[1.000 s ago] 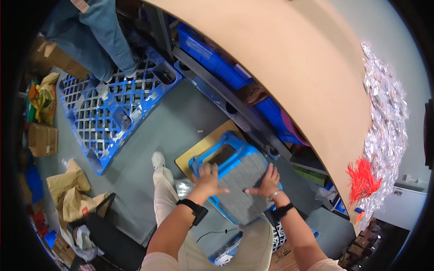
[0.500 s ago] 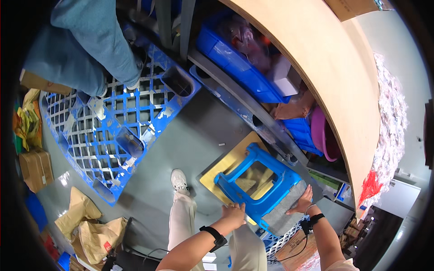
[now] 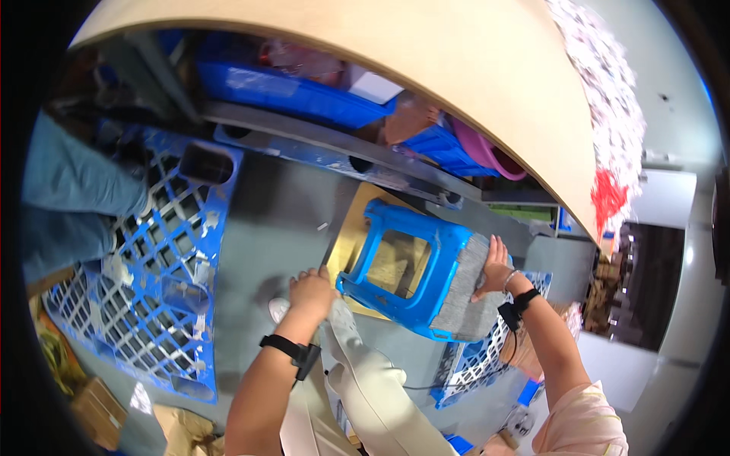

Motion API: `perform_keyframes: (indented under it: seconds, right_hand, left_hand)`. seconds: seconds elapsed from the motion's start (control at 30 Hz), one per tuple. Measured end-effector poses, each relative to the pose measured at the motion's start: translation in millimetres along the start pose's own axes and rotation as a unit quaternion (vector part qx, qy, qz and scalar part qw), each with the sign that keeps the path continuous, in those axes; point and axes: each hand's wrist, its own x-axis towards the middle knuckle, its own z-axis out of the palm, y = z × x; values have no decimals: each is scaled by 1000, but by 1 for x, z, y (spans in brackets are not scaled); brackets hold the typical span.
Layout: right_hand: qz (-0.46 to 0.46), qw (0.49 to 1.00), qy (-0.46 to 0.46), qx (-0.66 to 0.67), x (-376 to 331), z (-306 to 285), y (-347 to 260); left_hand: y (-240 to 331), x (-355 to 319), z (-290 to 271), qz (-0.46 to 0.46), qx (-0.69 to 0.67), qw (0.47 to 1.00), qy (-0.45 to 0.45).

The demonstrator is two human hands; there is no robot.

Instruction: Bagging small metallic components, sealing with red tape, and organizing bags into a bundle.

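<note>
A blue plastic stool (image 3: 449, 262) with a grey padded seat (image 3: 462, 292) lies tipped on its side before me, its legs pointing left. My right hand (image 3: 494, 272) rests flat on the seat pad, fingers stretched and thumb spread. At the leg end, my left hand (image 3: 312, 295) is closed with curled fingers against the foot of the near leg; its fingertips are partly hidden. Beneath the stool lies a yellowish board (image 3: 350, 228) on the grey floor, seen also through the stool's opening.
A curved wooden tabletop (image 3: 487, 68) spans the top, with blue bins (image 3: 304, 99) and a pink basin (image 3: 475, 148) below it. A worn blue pallet (image 3: 171, 289) lies at left, where another person's legs (image 3: 76, 182) stand. Another pallet (image 3: 479, 365) and cardboard lie behind my right arm.
My view has turned, swinging the table and pallet leftward. My left hand has shifted toward the stool's leg end, while my right hand stays on the seat pad.
</note>
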Motion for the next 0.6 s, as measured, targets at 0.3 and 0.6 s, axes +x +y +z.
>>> perform_keyframes:
  seconds: [0.3,0.6]
  right_hand:
    - [-16,988,-58,144,9,-39,3]
    - [75,876,476,-27,211,-99,34]
  left_hand:
    - [-12,103,-130,-15,205,945,256]
    - [10,230,-223,-10,302,906,296]
